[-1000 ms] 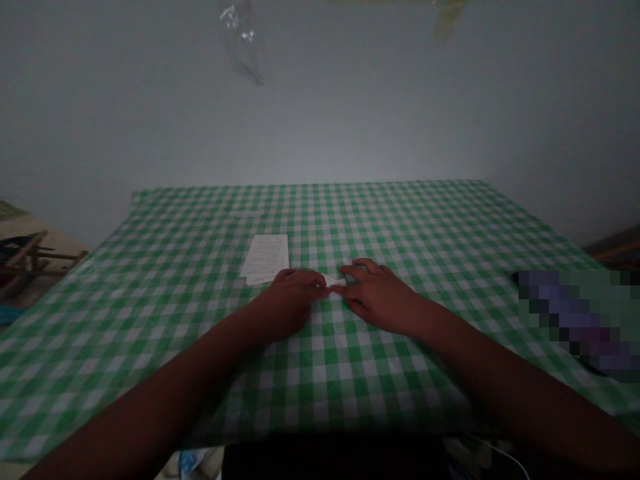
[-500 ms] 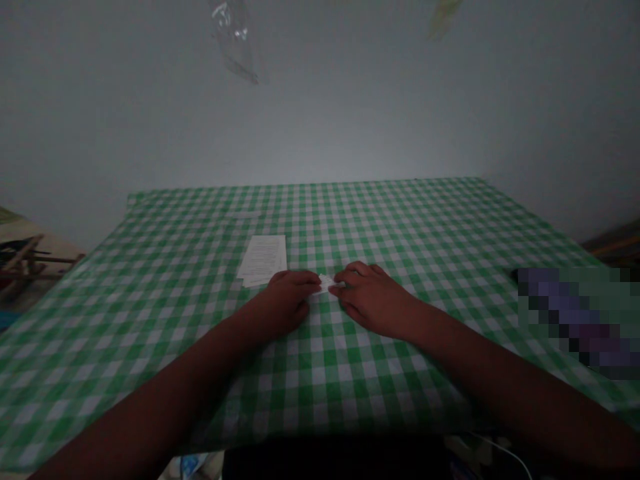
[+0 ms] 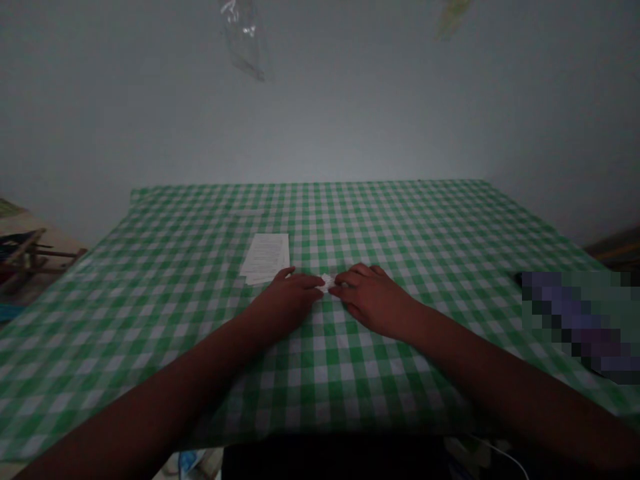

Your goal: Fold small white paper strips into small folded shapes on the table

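Both my hands rest on a green and white checked tablecloth (image 3: 400, 220). My left hand (image 3: 289, 299) and my right hand (image 3: 373, 297) meet at a small white folded piece of paper (image 3: 329, 281), and their fingertips pinch it from either side. Most of that paper is hidden under my fingers. A white printed sheet (image 3: 267, 257) lies flat just beyond my left hand, partly touching it.
A pale wall stands behind the table's far edge. Clear plastic (image 3: 244, 37) hangs high on it. A blurred dark patch (image 3: 575, 320) lies at the right of the table. Wooden furniture (image 3: 23, 257) stands off the left edge.
My hands have drawn closer together over the small paper, so less of it shows between my fingertips. The printed sheet has not moved.
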A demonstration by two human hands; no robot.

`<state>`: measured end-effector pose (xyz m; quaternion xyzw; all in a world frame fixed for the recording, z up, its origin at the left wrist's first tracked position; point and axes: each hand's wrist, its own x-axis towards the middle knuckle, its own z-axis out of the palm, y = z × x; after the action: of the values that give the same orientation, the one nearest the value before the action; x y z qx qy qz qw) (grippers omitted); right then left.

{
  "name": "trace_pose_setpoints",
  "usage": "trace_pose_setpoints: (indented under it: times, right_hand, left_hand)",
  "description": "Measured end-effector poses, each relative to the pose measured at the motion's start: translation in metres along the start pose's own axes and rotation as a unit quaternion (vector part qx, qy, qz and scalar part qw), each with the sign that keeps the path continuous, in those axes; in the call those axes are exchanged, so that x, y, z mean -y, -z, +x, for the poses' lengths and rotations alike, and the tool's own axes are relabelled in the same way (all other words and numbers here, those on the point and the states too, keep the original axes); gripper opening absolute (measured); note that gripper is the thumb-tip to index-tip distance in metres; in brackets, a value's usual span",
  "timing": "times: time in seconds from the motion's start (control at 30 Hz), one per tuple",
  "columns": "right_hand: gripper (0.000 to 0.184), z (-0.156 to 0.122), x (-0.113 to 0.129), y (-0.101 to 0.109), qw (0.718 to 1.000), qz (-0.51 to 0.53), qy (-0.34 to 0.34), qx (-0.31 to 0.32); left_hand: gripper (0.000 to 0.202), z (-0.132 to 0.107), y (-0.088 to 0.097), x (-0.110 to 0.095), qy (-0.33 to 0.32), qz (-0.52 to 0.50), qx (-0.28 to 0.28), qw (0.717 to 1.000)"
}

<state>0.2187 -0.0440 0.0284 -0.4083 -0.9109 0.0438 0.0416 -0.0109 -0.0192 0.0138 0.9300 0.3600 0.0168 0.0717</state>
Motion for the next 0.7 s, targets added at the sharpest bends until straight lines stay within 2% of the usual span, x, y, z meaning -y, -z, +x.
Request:
trace_pose_setpoints:
  times: [0.27,0.47,0.6,0.7]
  right_hand:
    - [0.037,-0.004,0.0,0.001,0.999,-0.035,-0.003,0.003]
    - [0.037,-0.005,-0.001,0.001,0.999,-0.032,-0.004,0.004]
    - [0.036,-0.004,-0.001,0.001,1.0,-0.029,-0.002,0.001]
    - [0.036,-0.004,-0.001,0.0,1.0,-0.028,-0.004,0.0]
  left_hand:
    - [0.039,-0.002,0.005,0.003,0.005,-0.044,0.0,0.999]
    - [0.027,0.001,0.006,0.008,-0.009,-0.061,-0.024,0.998]
    - [0.021,0.001,0.009,0.013,-0.028,-0.071,-0.071,0.995]
    - [0.029,-0.001,0.013,0.015,-0.04,-0.077,-0.12,0.989]
